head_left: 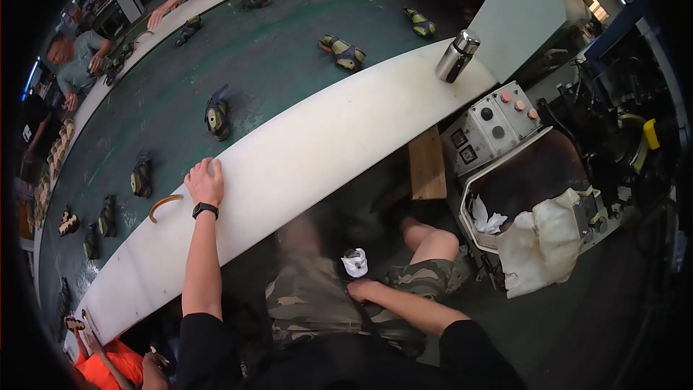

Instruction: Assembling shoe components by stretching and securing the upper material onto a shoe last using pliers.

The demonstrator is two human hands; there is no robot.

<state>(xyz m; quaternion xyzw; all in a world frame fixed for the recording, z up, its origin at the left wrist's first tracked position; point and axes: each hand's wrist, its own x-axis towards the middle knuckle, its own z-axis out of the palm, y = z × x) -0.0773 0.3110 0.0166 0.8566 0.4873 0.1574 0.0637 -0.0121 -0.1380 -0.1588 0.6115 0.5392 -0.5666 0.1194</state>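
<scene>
- At the left, a shoe [141, 175] lies on the belt [271, 65], a little beyond the edge of our bench [310, 144]. If the belt ran, a shoe could brush our fingers; we cannot tell whether it is moving.
- The strip [163, 203], brown and curved, lies on the bench by its belt-side edge, just beside our left wrist. A careless swing of that arm could push it onto the belt.
- Our left hand [206, 186] rests at that same edge, fingers loosely bent, and we see nothing in it. The surface looks smooth, so leaning hard could make it slip.
- The white thing [354, 263] shows between our legs, with something dark at its top. We cannot tell whether it is a cup or a wrapping. A bumped knee could knock it away.
- Our right hand [363, 290] is low by our lap, just beside the white thing. Its fingers are partly hidden, so we cannot tell whether it grips anything.
- The flask [458, 56] stands capped at the bench's right end, contents hidden. Being tall and narrow, it could topple if struck.
- The bin [473, 232] holds crumpled paper [489, 218]. The cloth [543, 242] hangs over its front; a snag could drag it off.
</scene>
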